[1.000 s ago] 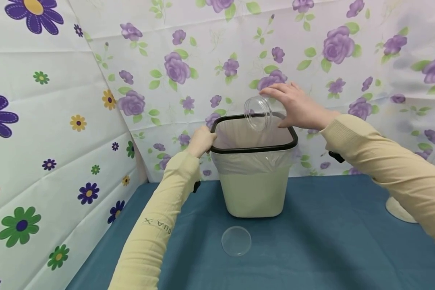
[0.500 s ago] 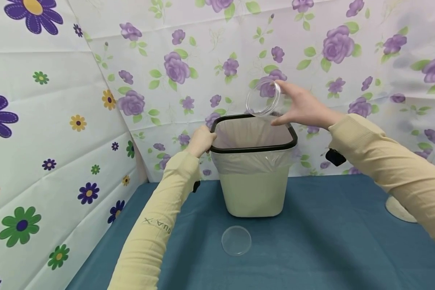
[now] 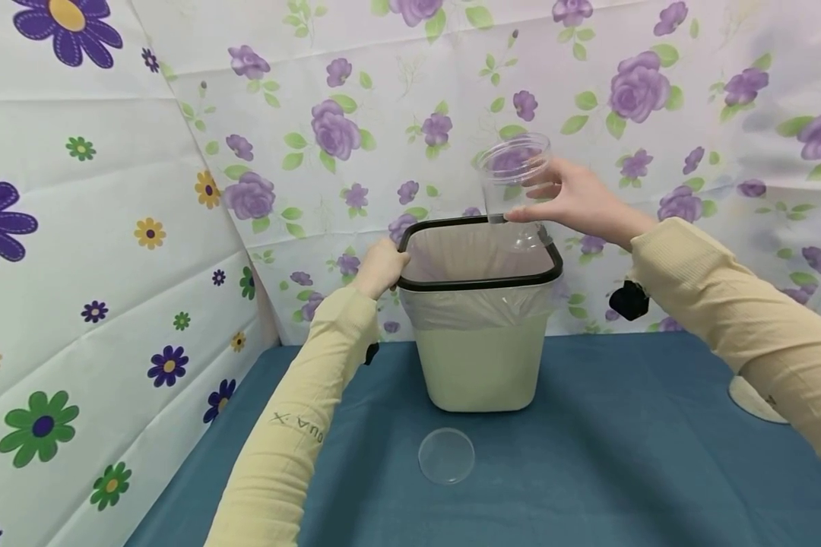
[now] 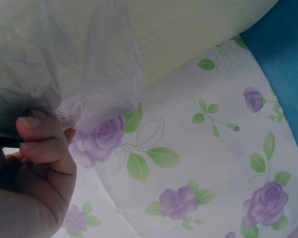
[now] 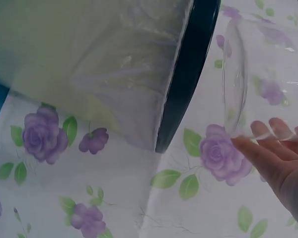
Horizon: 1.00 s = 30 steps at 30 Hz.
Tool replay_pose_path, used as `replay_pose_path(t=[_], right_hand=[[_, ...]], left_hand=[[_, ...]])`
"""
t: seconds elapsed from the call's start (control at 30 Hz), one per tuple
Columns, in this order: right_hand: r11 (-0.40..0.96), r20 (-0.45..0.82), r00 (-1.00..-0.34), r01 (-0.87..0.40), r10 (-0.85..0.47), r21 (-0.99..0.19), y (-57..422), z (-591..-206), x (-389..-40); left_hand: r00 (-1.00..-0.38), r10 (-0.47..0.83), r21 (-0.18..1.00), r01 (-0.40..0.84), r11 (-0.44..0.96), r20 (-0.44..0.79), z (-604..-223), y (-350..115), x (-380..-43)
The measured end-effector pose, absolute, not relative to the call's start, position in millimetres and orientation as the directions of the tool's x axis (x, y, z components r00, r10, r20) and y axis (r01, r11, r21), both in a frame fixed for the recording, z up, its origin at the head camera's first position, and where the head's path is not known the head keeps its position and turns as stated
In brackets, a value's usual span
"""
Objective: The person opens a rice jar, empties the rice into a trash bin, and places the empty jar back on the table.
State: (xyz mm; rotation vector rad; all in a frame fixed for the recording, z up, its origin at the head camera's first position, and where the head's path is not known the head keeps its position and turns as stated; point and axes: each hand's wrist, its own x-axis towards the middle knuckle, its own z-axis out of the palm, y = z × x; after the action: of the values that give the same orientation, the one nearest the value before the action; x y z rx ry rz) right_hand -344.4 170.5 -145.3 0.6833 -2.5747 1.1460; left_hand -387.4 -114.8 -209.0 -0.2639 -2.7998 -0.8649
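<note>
A clear plastic jar (image 3: 501, 190) is held in my right hand (image 3: 581, 201), fingers and thumb on its side. It stands nearly upright, mouth up, over the right part of a pale waste bin (image 3: 482, 372); nothing shows inside it. In the right wrist view the jar (image 5: 273, 64) is apart from the bin's dark rim (image 5: 188, 74). My left hand (image 3: 381, 267) grips the bin's black rim at its left side. The left wrist view shows those curled fingers (image 4: 42, 134) against the thin bin liner (image 4: 89, 59). The bin's bottom inside is hidden.
A clear round lid-like disc (image 3: 446, 456) lies flat on the blue cloth (image 3: 588, 486) in front of the bin. At the far right a whitish rounded object (image 3: 752, 399) is partly covered by my sleeve. Flowered sheets (image 3: 383, 76) stand close behind and at the left.
My right hand has turned the jar from tipped over the bin to nearly upright, raising it and shifting slightly right. The left hand and the bin stay in place.
</note>
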Motion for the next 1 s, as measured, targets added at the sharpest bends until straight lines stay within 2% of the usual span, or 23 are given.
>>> replay_pose_path(t=[0.47,1.0], right_hand=[[0.493,0.363,-0.855,-0.513,-0.371,-0.703,175.5,-146.9,-333.9],[0.435,0.451,-0.792,-0.606,-0.413,-0.666,177.1,-159.1,-316.8]], left_hand=[[-0.964,0.111,0.534,0.228,0.814,0.243,-210.6,-114.5,-386.2],[-0.967,0.113,0.539,0.223,0.812,0.229,-208.8,-113.7,-388.6]])
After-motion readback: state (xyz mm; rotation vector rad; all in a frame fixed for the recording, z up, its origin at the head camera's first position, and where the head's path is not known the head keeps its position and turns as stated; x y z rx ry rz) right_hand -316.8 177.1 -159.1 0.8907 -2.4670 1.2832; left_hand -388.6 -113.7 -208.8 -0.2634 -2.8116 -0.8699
